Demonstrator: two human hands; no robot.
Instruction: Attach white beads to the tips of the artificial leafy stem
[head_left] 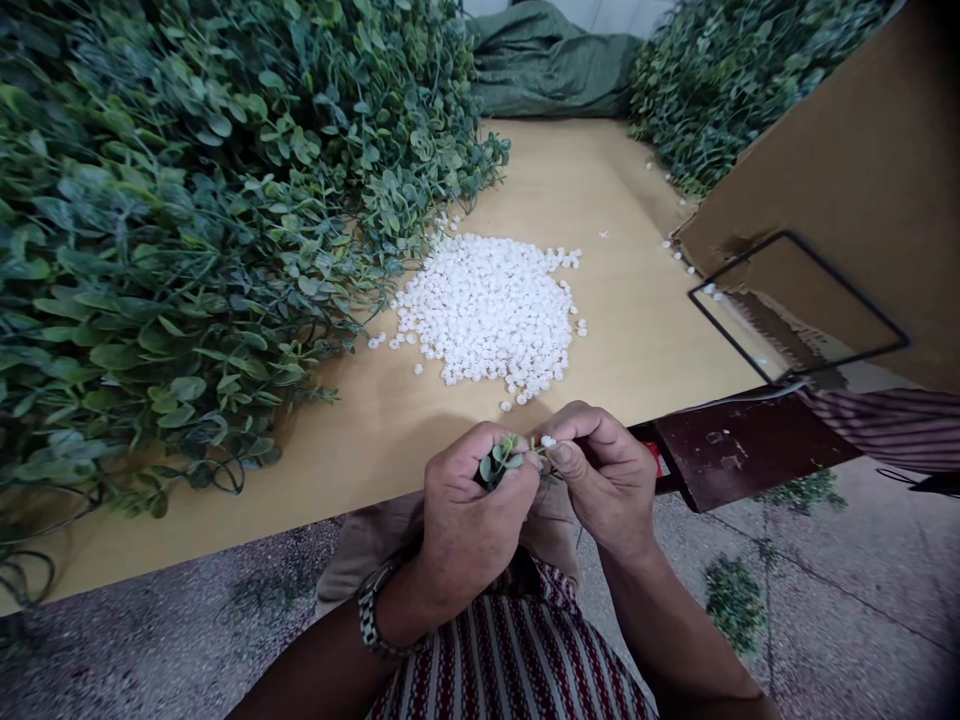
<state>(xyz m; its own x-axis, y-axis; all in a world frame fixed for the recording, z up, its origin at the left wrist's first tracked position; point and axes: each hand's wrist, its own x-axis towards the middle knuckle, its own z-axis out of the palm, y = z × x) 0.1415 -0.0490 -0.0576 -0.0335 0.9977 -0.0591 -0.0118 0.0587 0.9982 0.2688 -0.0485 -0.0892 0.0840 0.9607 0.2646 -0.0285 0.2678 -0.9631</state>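
Observation:
At the table's front edge, my left hand (480, 520) is closed around a small green leafy sprig (499, 460), its leaves showing above the fingers. My right hand (611, 485) pinches a small white bead-like piece (548, 441) between thumb and forefinger, at the tip of a thin stem coming from the left hand. Whether the piece is fully on the stem, I cannot tell. Just beyond both hands lies a loose heap of the same white pieces (491, 310).
A large mass of artificial greenery (187, 200) covers the table's left side; more greenery (750, 90) stands at the back right. Green cloth (555, 60) lies at the far end. To the right are a cardboard sheet (840, 180), a black wire frame (795, 300) and a dark red stool (742, 455).

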